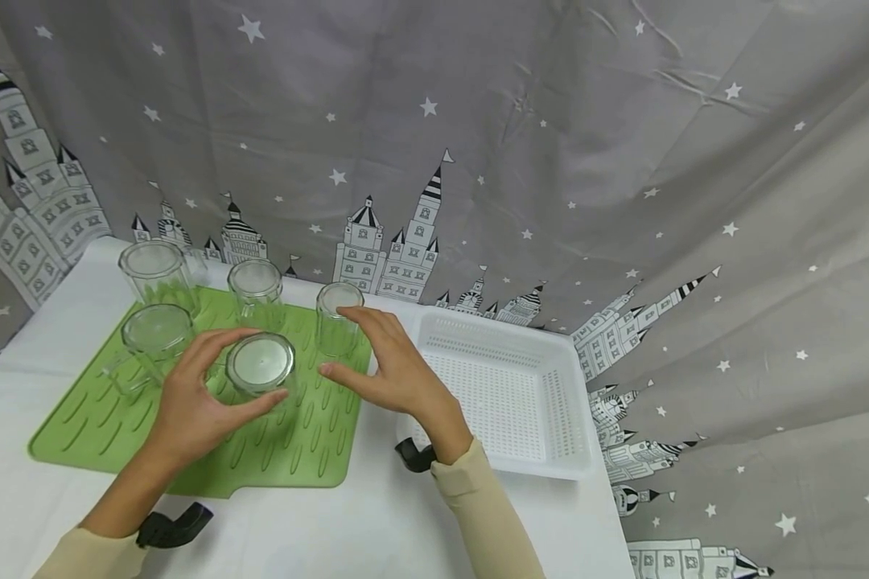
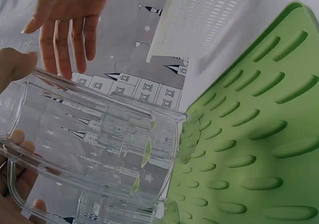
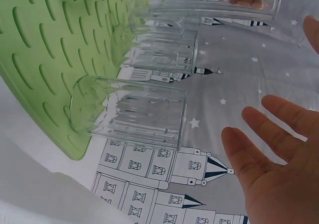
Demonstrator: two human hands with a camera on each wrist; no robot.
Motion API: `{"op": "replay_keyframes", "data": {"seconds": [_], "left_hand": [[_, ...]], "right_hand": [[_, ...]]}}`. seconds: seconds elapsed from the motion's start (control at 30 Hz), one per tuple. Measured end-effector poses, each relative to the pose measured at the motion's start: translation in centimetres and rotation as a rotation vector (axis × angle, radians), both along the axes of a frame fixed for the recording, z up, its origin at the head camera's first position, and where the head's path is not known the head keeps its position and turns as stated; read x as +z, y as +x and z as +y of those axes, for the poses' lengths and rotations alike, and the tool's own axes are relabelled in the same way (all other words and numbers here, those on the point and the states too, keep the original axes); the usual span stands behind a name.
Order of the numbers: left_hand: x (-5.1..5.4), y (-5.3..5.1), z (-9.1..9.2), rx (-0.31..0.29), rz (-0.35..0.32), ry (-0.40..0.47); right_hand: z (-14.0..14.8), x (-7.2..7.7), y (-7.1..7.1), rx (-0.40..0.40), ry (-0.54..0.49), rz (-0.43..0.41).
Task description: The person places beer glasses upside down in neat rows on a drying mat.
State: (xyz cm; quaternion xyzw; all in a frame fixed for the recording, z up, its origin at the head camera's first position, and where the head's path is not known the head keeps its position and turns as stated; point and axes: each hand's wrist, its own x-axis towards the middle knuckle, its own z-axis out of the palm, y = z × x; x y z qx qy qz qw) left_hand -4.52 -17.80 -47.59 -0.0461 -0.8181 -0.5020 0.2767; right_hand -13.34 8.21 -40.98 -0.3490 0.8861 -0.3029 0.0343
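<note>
A clear glass mug stands upside down over the green drying mat, its base facing up. My left hand holds this mug around its base end, thumb on the near side and fingers on the far side. In the left wrist view the held mug shows its handle below; whether its rim touches the mat I cannot tell. My right hand is beside another upturned glass at the mat's back right. The right wrist view shows its fingers spread, apart from that glass, holding nothing.
More upturned glass mugs stand on the mat: one at back left, one at back middle, one at left. A white perforated basket sits right of the mat on the white table. A grey patterned curtain hangs behind.
</note>
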Motion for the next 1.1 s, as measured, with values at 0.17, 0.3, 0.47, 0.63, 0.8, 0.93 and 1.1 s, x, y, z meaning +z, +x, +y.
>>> {"op": "replay_keyframes", "data": {"seconds": [0.17, 0.3, 0.47, 0.63, 0.8, 0.93, 1.1], "left_hand": [[-0.1, 0.0, 0.0, 0.017, -0.003, 0.007], [-0.1, 0.0, 0.1, 0.031, -0.032, 0.004], [-0.4, -0.4, 0.2, 0.066, -0.090, -0.005], [-1.2, -1.7, 0.4, 0.081, -0.116, -0.008], [-2.2, -2.9, 0.9, 0.078, -0.137, -0.019], [-3.1, -3.5, 1.1, 0.084, -0.149, -0.028], [-3.8, -3.8, 1.3, 0.078, -0.170, -0.041]], "right_hand": [[-0.1, -0.2, 0.0, 0.003, -0.005, 0.007], [-0.2, -0.3, 0.0, 0.007, -0.008, 0.013], [-0.2, -0.5, 0.1, 0.008, -0.010, 0.015], [-0.1, -0.6, 0.2, 0.017, -0.013, 0.031], [0.2, -0.8, 0.2, 0.021, -0.024, 0.032], [0.3, -0.9, 0.2, 0.025, -0.019, 0.038], [0.5, -0.9, 0.2, 0.030, -0.010, 0.058]]}}
